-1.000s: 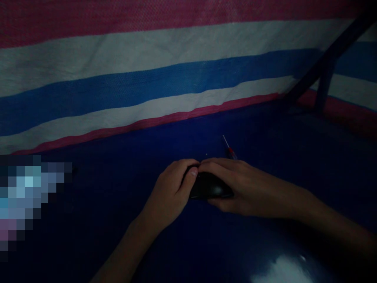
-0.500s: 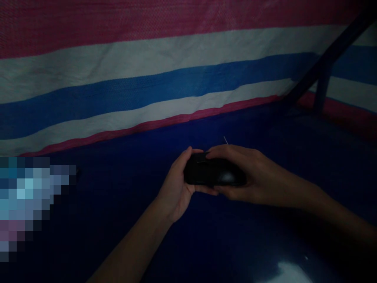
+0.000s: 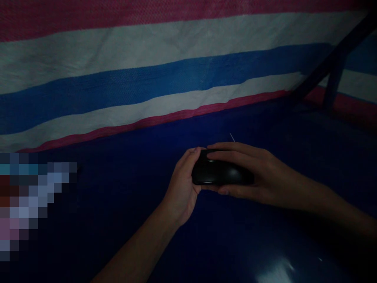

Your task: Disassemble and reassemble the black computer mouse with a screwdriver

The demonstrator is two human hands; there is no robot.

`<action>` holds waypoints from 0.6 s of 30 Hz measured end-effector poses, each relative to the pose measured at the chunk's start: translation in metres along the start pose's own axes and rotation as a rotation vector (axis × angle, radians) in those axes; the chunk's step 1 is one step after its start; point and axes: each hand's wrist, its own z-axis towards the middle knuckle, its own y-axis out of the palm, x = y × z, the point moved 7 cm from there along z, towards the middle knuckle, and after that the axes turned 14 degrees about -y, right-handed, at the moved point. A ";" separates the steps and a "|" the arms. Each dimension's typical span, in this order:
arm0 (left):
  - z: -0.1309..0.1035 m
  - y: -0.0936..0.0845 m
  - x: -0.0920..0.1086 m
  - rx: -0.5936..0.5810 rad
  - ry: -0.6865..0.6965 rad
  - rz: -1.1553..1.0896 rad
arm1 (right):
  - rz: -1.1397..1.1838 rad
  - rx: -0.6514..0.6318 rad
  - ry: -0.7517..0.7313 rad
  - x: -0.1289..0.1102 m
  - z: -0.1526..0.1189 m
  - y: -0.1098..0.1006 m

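Note:
Between both hands is a black, rounded, glossy computer mouse (image 3: 218, 173), held above the dark blue surface. My left hand (image 3: 185, 181) wraps round its left end, thumb on the upper edge and other fingers mostly hidden beneath. Over the right end lies my right hand (image 3: 250, 169), its thumb along the near side and its fingers reaching across the top and far side. A thin pale strip (image 3: 232, 137) shows just beyond the right hand; what it belongs to is hidden.
The dark blue surface (image 3: 118, 204) spreads under the hands, with a glare patch at the bottom right. Behind stands a striped pink, white and blue sheet (image 3: 147, 82). A dark slanted post (image 3: 321, 70) rises at the right. A pixelated flat thing (image 3: 32, 200) lies at the left.
Both hands and the mouse sit slightly further right in the picture, as the view has shifted a little. My right fingers have spread and now lie flatter along the mouse's top.

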 end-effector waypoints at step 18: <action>-0.001 -0.004 0.002 0.045 0.042 -0.027 | 0.092 0.101 0.026 0.004 0.001 0.007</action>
